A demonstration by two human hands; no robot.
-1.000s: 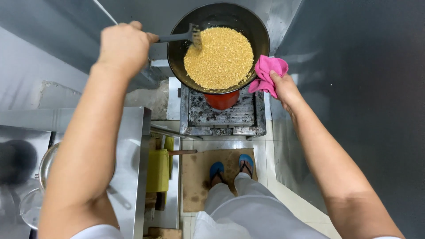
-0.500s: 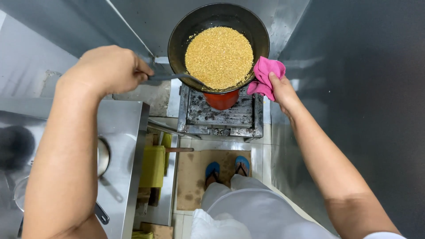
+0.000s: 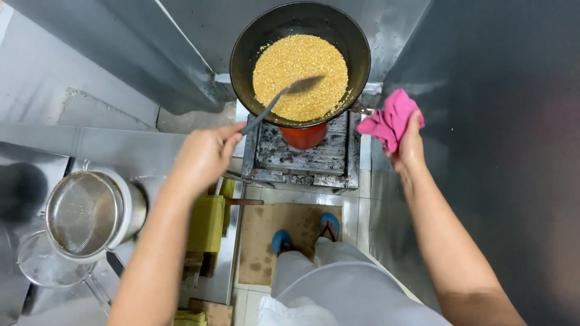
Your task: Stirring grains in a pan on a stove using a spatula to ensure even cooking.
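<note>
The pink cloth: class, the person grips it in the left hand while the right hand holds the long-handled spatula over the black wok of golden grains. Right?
No. The head view shows the pink cloth in the right hand; the left hand holds the spatula over the black wok.

The round black metal wok (image 3: pixel 241 54) looks matt and holds dry, granular golden grains (image 3: pixel 300 75). The grey metal spatula (image 3: pixel 281 99) has a dull sheen. The pink cloth (image 3: pixel 389 121) is soft and crumpled. The round steel mesh strainer (image 3: pixel 84 211) shines.
</note>
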